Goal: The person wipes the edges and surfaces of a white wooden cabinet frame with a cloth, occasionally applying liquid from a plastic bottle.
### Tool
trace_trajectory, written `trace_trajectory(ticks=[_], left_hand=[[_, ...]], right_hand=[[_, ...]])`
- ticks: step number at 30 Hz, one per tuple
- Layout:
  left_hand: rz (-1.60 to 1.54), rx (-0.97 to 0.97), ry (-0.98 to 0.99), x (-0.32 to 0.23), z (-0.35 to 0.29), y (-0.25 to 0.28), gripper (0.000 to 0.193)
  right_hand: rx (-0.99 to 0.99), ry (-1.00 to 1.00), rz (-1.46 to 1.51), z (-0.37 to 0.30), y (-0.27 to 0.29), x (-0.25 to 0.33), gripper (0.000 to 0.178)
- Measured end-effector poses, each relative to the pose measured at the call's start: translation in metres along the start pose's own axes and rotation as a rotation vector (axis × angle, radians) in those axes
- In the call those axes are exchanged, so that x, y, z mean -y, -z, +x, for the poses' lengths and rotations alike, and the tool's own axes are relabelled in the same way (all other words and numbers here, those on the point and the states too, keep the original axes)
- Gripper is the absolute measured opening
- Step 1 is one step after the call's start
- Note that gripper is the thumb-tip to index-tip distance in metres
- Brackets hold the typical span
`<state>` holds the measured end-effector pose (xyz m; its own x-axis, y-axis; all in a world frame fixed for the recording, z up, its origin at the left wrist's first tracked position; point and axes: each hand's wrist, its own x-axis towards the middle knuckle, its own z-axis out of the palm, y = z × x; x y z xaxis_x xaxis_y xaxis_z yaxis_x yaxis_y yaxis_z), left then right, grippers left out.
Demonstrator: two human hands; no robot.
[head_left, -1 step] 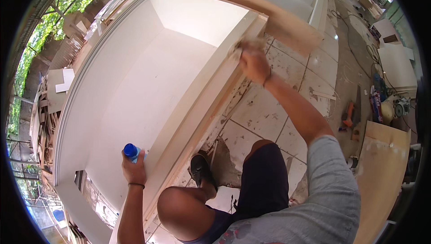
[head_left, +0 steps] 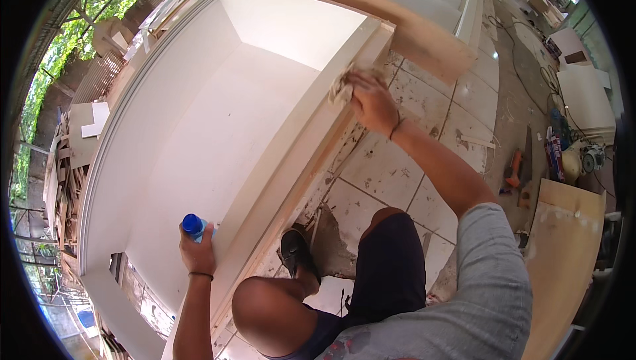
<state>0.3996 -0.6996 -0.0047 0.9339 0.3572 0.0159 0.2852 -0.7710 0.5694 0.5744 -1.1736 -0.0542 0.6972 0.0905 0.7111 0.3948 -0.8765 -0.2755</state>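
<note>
A long white cabinet carcass (head_left: 199,121) lies on its back before me, its near side a pale edge rail running from lower left to upper right. My right hand (head_left: 374,105) is closed around a crumpled beige rag (head_left: 341,90), which rests against the far part of that rail. Some of the fingers are smeared by motion. Over the cabinet's near left end, my left hand (head_left: 197,249) grips a clear, bluish bottle with a blue cap (head_left: 192,223), held beside the rail. The lower part of the bottle is hidden by the fingers.
A brown board (head_left: 384,19) stands at the cabinet's far end, with another white cabinet behind it. Stained tiles (head_left: 377,168) lie at my right. Farther right are an orange-handled saw (head_left: 514,168), cables and a wooden panel (head_left: 563,254). Scrap wood (head_left: 63,168) is piled at left.
My right hand and the rag have shifted slightly toward me along the rail, and the rag looks sharper. The left hand and bottle stay in place.
</note>
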Motion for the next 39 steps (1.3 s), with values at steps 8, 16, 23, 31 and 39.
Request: trace_trajectory(ticks=[8,16,23,31,39], left_hand=[[-0.015,0.058,-0.015,-0.007,0.002,-0.015,0.041],[0.078,0.040,0.052,-0.001,-0.001,-0.007,0.044],[0.068,0.043,0.016,-0.016,0.003,-0.020,0.046],[0.105,0.052,0.068,-0.012,-0.001,-0.009,0.046],[0.102,0.025,0.045,-0.016,-0.002,-0.013,0.045]], right_hand=[[0.180,-0.493,-0.309,0.045,0.002,-0.118,0.023],[0.002,0.085,-0.012,-0.030,-0.004,0.073,0.012],[0.065,-0.272,-0.247,0.009,0.004,-0.041,0.019],[0.195,0.016,-0.088,-0.012,0.014,0.048,0.012],[0.023,-0.067,0.088,-0.006,-0.006,0.032,0.009]])
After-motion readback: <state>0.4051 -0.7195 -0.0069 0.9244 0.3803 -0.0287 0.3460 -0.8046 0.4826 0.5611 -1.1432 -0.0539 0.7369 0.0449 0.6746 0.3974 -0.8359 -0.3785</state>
